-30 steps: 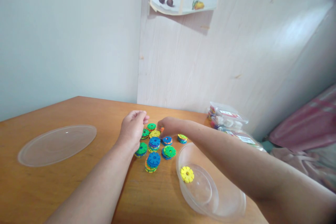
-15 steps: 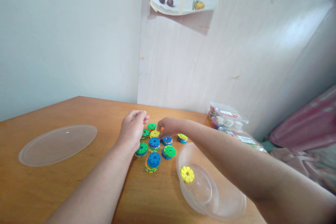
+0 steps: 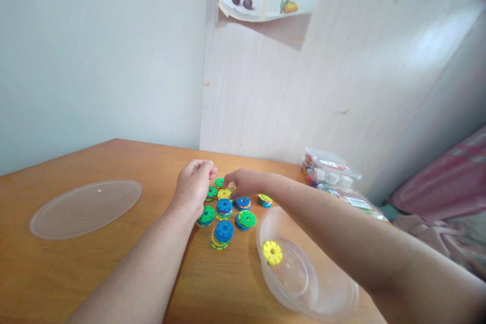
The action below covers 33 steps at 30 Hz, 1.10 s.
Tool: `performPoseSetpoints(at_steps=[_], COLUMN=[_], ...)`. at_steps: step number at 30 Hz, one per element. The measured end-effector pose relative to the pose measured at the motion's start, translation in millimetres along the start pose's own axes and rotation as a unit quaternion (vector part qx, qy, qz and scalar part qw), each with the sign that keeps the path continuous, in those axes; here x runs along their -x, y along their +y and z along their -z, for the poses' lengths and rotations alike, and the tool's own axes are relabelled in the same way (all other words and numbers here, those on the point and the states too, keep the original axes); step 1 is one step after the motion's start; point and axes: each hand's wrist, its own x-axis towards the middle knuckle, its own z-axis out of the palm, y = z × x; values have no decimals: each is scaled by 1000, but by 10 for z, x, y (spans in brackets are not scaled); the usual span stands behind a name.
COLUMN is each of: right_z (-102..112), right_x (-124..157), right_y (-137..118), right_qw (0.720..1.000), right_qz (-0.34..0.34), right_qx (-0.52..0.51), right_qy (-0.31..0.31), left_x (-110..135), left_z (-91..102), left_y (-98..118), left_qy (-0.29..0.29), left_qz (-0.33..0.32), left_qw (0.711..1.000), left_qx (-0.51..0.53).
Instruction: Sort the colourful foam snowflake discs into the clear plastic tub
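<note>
My left hand (image 3: pixel 195 182) is closed just left of the stacks, its fingers curled in; whatever they hold, if anything, is hidden. My right hand (image 3: pixel 245 183) reaches over the back stacks, index finger and thumb apart, near a yellow-topped stack (image 3: pixel 224 194) of notched plastic discs. A bit of orange shows behind these fingers. Closer to me stand a blue-topped stack (image 3: pixel 224 206), a green-topped stack (image 3: pixel 207 214), another green-topped stack (image 3: pixel 247 219) and a leaning blue-topped stack (image 3: pixel 223 231). One yellow disc (image 3: pixel 272 253) lies inside the clear round tub (image 3: pixel 261 268).
A clear oval-looking lid (image 3: pixel 87 210) lies on the wooden table (image 3: pixel 76 273) at left. Clear plastic boxes (image 3: pixel 334 167) are piled at the back right by the wall. Pink cloth (image 3: pixel 444 177) hangs at the far right.
My right index finger has stretched a little to the left, and the orange disc seen by the fingers is now mostly covered. My left hand keeps its pose.
</note>
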Motion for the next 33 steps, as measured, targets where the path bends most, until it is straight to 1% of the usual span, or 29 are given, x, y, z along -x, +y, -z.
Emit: performPoseSetpoints(at_steps=[4, 10, 14, 21, 24, 29, 33], right_z=[1, -17, -13, -5, -19, -21, 2], right_x=[15, 44, 61, 24, 9, 4, 8], right_y=[9, 47, 40, 38, 64, 98, 77], right_qw=[1000, 1000, 1000, 1000, 1000, 1000, 999], right_qz=[15, 1, 0, -6, -7, -2, 0], right_qx=[-2, 14, 5, 5, 8, -9, -23], right_qy=[-10, -2, 0, -20, -17, -15, -23], left_x=[-2, -1, 0, -3, -4, -2, -2], left_z=[3, 9, 6, 9, 13, 11, 8], left_y=[-6, -16, -20, -17, -21, -18, -12], left_qy=[-1, -4, -4, -4, -4, -6, -5], left_qz=[0, -6, -7, -8, -9, -13, -13], left_qw=[1000, 1000, 1000, 1000, 1000, 1000, 1000], left_qx=[1, -2, -3, -5, -7, -11, -8])
